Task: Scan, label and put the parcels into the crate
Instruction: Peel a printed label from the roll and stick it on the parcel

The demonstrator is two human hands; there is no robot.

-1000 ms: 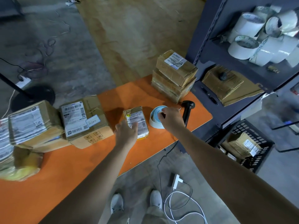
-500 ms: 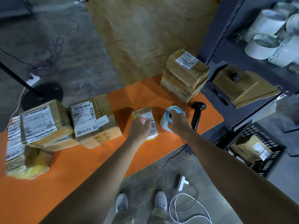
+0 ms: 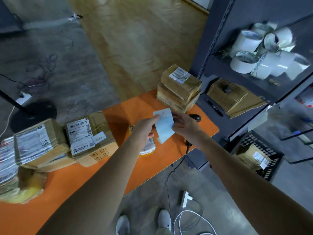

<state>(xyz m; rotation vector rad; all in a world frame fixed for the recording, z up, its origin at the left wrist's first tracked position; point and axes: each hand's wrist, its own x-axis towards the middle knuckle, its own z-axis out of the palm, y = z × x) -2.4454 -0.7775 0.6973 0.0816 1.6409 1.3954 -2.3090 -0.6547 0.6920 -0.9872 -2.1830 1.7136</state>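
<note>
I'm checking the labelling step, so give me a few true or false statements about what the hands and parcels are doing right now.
1. Both hands hold a strip of pale blue labels. True.
2. The left hand holds the scanner. False: the scanner stands on the orange table, behind the right hand.
3. The black crate is empty. False: a parcel lies in it.
4. A small parcel lies on the table under the left hand. True.
5. Tape rolls sit on the shelf. True.
</note>
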